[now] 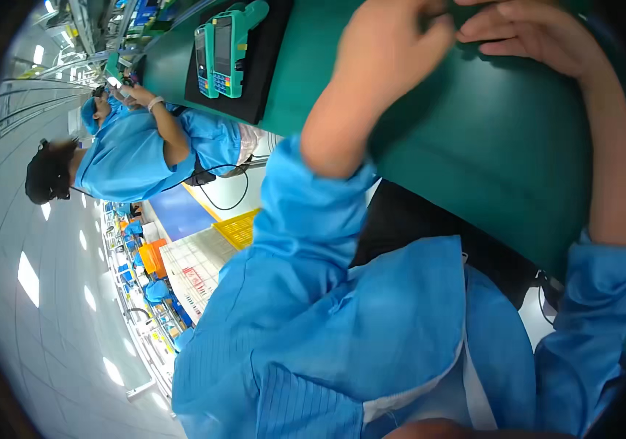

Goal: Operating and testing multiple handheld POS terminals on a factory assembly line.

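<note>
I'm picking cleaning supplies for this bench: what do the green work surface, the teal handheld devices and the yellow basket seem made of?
Green work surface: perhaps rubber or vinyl, satin, from its soft, even sheen.
Teal handheld devices: likely moulded plastic, smooth, given rounded, evenly coloured casings.
Yellow basket: probably plastic, its open lattice evenly coloured; finish unclear at this size.

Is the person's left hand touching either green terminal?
Apart. The head view shows black mat and green tabletop between the left hand and the terminals.

Teal-green terminals (225, 55), dark-green table (488, 161).
</note>
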A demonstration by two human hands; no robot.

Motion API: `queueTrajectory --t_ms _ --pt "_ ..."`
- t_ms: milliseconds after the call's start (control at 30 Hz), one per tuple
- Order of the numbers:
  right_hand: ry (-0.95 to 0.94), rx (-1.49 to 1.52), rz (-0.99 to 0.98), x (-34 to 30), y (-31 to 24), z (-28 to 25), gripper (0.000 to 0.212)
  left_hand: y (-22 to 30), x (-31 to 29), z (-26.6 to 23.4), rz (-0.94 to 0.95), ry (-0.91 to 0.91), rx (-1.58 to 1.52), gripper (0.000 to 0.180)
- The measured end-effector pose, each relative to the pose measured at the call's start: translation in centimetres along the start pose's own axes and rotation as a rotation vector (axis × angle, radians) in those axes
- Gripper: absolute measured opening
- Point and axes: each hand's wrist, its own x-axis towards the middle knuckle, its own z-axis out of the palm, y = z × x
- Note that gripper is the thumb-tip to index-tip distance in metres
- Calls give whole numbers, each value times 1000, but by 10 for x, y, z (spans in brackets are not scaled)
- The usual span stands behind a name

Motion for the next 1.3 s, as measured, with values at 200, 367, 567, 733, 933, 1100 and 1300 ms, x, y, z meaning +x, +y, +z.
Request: queueTrajectory --t_ms 200,367,567,733,933,1100,1300 --pt "-18 14 52 5 -2 -7 49 -61 -108 -72 -165 185 784 43" --pt "-204 -83 -93 15 13 -25 51 -90 -137 -111 -143 70 947 55" --pt "-96 30 -59 3 6 -22 50 -101 -105 -107 220 125 1249 39" --pt "26 22 -118 -1 11 -16 43 -111 -62 -87 13 173 1429 11" --pt "230 36 -405 -16 35 2 26 -87 -37 -69 -93 -34 1576 17" --pt "130 83 -265 -54 42 2 28 -8 -33 -27 16 -144 1311 15" --pt "340 224 -481 -74 37 -53 28 124 -17 56 263 -282 1128 17"
